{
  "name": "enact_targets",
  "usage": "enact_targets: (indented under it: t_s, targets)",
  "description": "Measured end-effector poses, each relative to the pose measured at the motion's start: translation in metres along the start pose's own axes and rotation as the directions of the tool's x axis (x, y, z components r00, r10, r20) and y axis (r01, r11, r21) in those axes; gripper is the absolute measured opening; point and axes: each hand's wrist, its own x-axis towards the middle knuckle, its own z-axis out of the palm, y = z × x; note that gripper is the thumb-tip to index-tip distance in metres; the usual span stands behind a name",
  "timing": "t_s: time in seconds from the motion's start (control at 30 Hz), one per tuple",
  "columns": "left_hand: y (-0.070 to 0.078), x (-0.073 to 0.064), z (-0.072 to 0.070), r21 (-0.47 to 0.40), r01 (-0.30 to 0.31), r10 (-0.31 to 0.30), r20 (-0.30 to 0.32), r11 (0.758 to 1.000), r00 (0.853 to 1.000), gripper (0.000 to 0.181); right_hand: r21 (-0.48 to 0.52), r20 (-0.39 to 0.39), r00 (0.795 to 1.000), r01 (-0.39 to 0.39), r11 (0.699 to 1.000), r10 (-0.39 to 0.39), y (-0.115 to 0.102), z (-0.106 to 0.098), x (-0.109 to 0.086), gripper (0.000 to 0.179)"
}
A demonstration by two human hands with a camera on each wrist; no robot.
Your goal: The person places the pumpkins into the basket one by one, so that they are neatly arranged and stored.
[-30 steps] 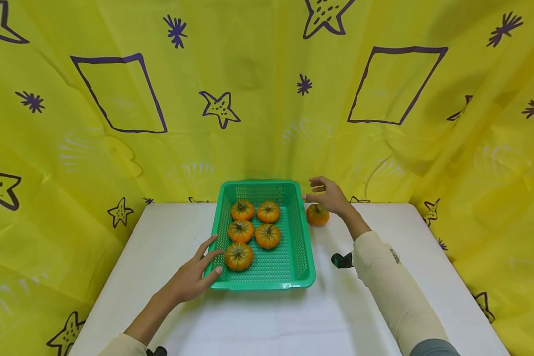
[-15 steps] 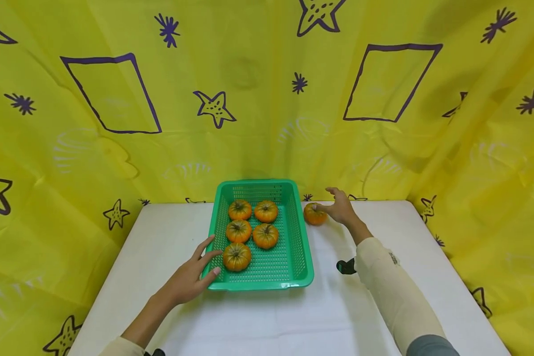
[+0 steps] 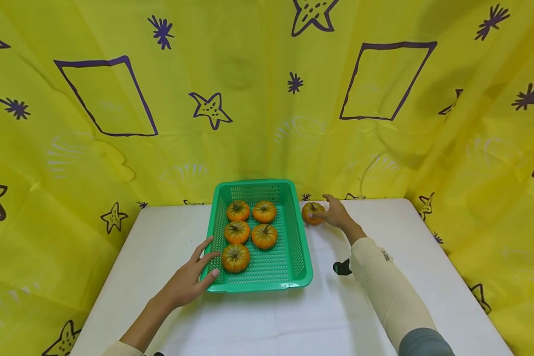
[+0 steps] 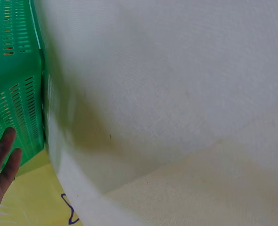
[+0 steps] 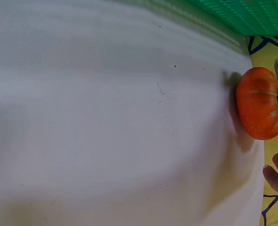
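Note:
A small orange pumpkin point(image 3: 312, 213) sits on the white table just right of the green basket. My right hand point(image 3: 338, 212) is spread at this pumpkin, thumb over its top. In the right wrist view the thumb is close to the stem of the pumpkin point(image 5: 260, 104), while the fingers point(image 5: 273, 176) stand apart from its side. With loosely spread fingers, my left hand point(image 3: 188, 282) rests at the left wall of the green plastic basket point(image 3: 260, 286). Inside the basket are several similar pumpkins point(image 3: 264, 236), mostly toward its left side.
The white table point(image 3: 267, 326) backs onto a yellow curtain point(image 3: 249, 153) with dark star and frame drawings. Bare basket floor shows along the right side. A dark wrist-camera part point(image 3: 341, 267) juts out beside the right sleeve.
My right hand has come down from above the basket's right rim to the lone pumpkin, its thumb now over it. The left hand has kept its place at the basket.

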Motion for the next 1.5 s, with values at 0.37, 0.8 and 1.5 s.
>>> enact_targets:
  t_s: [0.37, 0.8, 1.5]
  targets:
    - [0.001, -0.001, 0.001, -0.002, 0.010, -0.010, 0.004, 1.000, 1.000, 0.045, 0.014, 0.008, 1.000, 0.022, 1.000, -0.022, -0.002, 0.009, -0.007, 0.097]
    - [0.000, -0.001, 0.001, 0.013, -0.005, 0.005, -0.003, 1.000, 1.000, 0.044, 0.016, 0.012, 1.000, -0.013, 1.000, 0.013, 0.001, 0.018, -0.003, 0.083]
    - [-0.002, -0.001, 0.001, 0.003, -0.008, 0.008, -0.004, 1.000, 1.000, 0.044, -0.007, 0.021, 1.000, 0.002, 1.000, -0.002, -0.001, 0.018, -0.006, 0.071]
